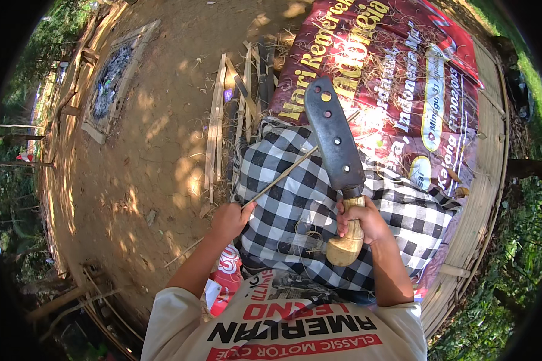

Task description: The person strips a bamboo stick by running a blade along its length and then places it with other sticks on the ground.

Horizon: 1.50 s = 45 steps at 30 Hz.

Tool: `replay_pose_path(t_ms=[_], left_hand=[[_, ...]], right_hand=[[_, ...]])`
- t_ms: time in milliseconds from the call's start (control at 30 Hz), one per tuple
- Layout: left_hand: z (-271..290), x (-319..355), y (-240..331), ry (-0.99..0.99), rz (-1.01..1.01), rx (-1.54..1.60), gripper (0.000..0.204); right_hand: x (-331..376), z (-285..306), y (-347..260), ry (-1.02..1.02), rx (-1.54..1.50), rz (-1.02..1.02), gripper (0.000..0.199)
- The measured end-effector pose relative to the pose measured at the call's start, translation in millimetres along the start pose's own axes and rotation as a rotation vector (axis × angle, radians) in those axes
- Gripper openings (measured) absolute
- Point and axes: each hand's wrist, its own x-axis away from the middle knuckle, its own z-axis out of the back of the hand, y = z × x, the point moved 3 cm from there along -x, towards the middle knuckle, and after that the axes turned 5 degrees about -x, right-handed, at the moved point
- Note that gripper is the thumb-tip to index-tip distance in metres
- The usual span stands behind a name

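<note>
A broad cleaver point(336, 141) with a dark blade and several round holes points away from me over my lap. My right hand point(367, 221) is closed around its pale wooden handle point(346, 245). Between the fingers of my left hand point(230, 221) is a thin bamboo stick point(283, 174), slanting from low left up to the blade's left edge. The stick seems to pass behind the blade; whether they touch, I cannot tell. Black-and-white checkered cloth point(277, 157) covers my legs, with fine shavings on it.
Beyond my knees a dark red printed banner point(295, 78) lies strewn with curly shavings. Several long bamboo strips point(215, 129) rest on the dirt ground to the left. Farther off is a framed ash pit point(115, 75). A slatted bamboo edge point(485, 198) runs along the right.
</note>
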Motion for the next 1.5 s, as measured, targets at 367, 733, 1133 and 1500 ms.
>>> replay_pose_path(t_ms=[367,733,1133,1500], left_hand=[[5,-1,1,-0.009,0.0,0.038,0.068],[2,2,2,0.035,-0.029,0.013,0.064],[6,12,7,0.005,-0.038,0.07,0.055],[12,27,7,0.048,-0.202,0.23,0.036]], right_hand=[[-3,-4,29,-0.059,-0.065,-0.071,0.014],[5,0,44,-0.163,0.107,-0.174,0.017],[19,6,29,-0.092,-0.084,-0.072,0.017],[18,19,16,-0.024,-0.096,0.029,0.018]])
